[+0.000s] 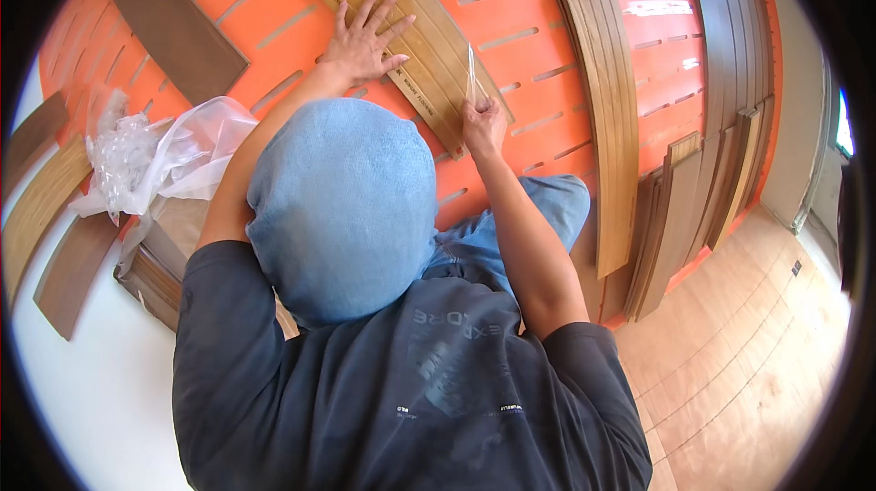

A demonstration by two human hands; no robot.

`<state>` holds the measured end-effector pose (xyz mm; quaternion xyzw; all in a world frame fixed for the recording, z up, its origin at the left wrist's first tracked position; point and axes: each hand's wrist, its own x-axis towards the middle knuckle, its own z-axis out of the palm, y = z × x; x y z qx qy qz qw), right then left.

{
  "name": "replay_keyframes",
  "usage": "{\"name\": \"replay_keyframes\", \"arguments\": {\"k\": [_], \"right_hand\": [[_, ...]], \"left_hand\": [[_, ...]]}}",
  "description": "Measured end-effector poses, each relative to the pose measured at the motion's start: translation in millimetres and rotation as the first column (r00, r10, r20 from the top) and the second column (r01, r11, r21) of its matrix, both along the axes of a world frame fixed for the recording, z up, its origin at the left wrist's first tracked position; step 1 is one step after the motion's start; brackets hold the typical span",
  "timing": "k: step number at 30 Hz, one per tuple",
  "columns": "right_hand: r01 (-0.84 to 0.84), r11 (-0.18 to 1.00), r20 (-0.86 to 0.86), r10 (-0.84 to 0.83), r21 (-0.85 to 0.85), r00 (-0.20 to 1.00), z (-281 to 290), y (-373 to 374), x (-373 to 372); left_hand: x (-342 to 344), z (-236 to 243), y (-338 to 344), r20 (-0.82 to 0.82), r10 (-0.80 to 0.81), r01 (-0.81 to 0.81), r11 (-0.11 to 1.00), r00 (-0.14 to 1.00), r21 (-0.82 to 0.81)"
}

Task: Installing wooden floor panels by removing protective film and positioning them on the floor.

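Observation:
A light-brown floor plank (440, 53) with grooves along its length lies slantwise in front of me on orange slotted underlay (537, 9). My left hand (365, 42) is spread over its left edge, fingers apart and palm down. Close to the plank's near right end, my right hand (484, 126) is closed around a thin, pale, pointed strip (472, 76). The strip sticks up from the fingers and looks partly see-through; its exact kind cannot be made out. My bent knee (557, 208) is just right of that hand.
Crumpled clear plastic wrap (151, 158) lies at the left, near loose planks (78, 272). A dark plank (173, 21) lies at the far left. To the right are brown planks (610, 126), a stack of planks (671, 226), dark laid boards (716, 16) and plywood flooring (730, 345).

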<state>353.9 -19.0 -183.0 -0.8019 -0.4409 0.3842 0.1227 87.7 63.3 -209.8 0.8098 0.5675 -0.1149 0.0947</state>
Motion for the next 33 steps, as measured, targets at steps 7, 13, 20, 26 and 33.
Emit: {"name": "replay_keyframes", "arguments": {"k": [7, 13, 20, 26, 33], "right_hand": [[0.070, 0.983, -0.299, -0.016, 0.170, 0.954, -20.1, -3.2, 11.0], [0.209, 0.976, -0.507, -0.149, 0.064, 0.849, 22.4, 8.2, -20.5], [0.260, 0.965, -0.593, -0.193, 0.029, 0.782, 42.9, -6.1, -14.1], [0.319, 0.944, -0.526, -0.226, 0.090, 0.820, 38.9, -8.4, 4.1], [0.413, 0.905, -0.412, -0.340, 0.100, 0.845, 43.0, 7.6, 62.8]], "left_hand": [[16.1, 15.1, 8.3, -0.041, 0.014, -0.016, 0.999, 0.999, -0.047], [18.9, 10.5, 6.5, -0.064, 0.023, -0.024, 0.999, 0.998, -0.029], [44.2, 16.5, 3.2, -0.065, -0.028, 0.024, 0.998, 0.997, -0.063], [60.6, 28.7, 6.1, -0.014, -0.005, 0.003, 0.989, 1.000, -0.145], [28.4, 28.8, -5.0, 0.116, 0.006, 0.013, 0.986, 0.993, -0.163]]}}
